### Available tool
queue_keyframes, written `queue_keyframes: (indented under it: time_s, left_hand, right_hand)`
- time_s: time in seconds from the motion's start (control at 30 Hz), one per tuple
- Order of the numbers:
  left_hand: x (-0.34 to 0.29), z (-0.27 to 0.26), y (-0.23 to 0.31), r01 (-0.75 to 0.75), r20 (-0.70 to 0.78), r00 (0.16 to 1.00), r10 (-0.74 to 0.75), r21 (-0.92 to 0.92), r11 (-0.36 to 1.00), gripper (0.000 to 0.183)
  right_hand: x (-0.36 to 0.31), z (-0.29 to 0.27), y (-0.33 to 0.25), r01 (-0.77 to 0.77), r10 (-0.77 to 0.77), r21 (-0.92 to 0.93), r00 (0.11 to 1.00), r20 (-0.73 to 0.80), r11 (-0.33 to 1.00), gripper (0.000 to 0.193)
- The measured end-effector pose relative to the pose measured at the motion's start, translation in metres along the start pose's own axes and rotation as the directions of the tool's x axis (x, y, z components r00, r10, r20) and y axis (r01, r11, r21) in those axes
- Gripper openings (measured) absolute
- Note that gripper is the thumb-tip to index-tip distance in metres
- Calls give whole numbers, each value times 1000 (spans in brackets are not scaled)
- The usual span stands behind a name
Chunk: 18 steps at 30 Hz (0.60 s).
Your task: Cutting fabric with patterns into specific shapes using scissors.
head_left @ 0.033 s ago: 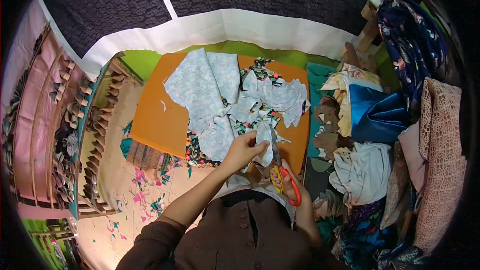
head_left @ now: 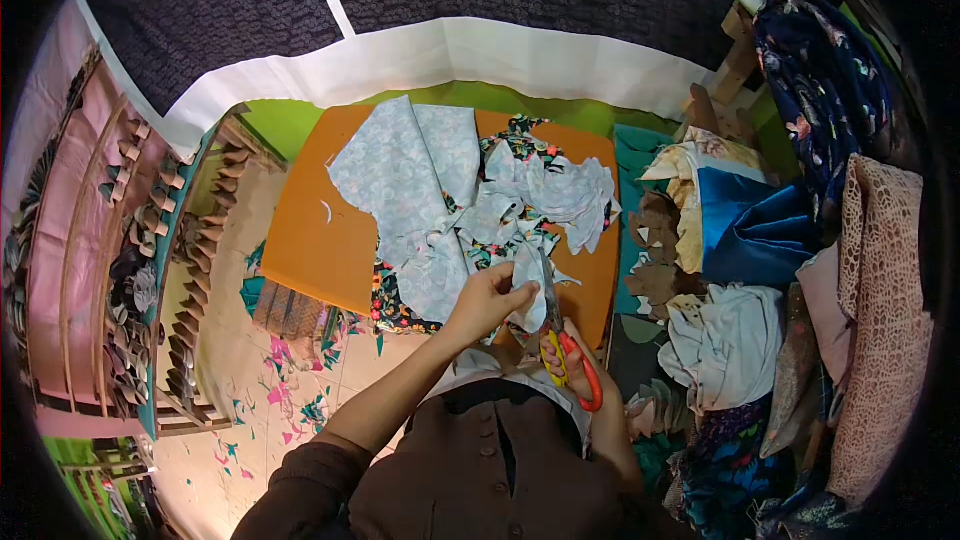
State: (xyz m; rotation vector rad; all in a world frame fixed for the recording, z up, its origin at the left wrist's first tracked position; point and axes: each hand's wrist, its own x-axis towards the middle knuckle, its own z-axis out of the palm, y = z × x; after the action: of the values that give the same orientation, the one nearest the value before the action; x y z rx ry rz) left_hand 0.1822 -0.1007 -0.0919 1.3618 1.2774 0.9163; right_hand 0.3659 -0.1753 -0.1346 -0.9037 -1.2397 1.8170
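Note:
Between the thumb and fingers of my left hand [head_left: 488,302] is a small pale fabric piece [head_left: 526,314]. My right hand [head_left: 578,360] grips scissors [head_left: 552,302] with one red and one yellow handle. Their blades point away from me, along the right edge of the fabric piece; whether they are parted is hard to see. Beyond my hands, a large pale patterned cloth [head_left: 400,165] lies spread on an orange tabletop [head_left: 320,240]. Crumpled pale cut pieces [head_left: 560,190] lie to its right. Dark floral fabric [head_left: 390,302] shows beneath the pale cloth.
At right are a blue satin cloth [head_left: 750,225], a crumpled white cloth [head_left: 725,345] and a hanging lacy beige cloth [head_left: 875,330]. Racks of small leaf-like pieces [head_left: 205,230] stand at left. Pink and green scraps [head_left: 280,380] litter the tiled floor. A white-edged dark curtain [head_left: 540,0] hangs behind.

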Motion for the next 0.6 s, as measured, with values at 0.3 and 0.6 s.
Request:
queue_keyframes:
  time_s: [0.3,0.6]
  left_hand:
    - [-1,-5,-3,88,76,993,-89,7,996,15]
    - [-3,0,5,87,33,996,-83,-165,983,21]
  right_hand:
    - [-1,15,-41,-228,269,319,958,-94,920,48]
    - [-4,8,-35,-24,15,-109,997,-76,994,54]
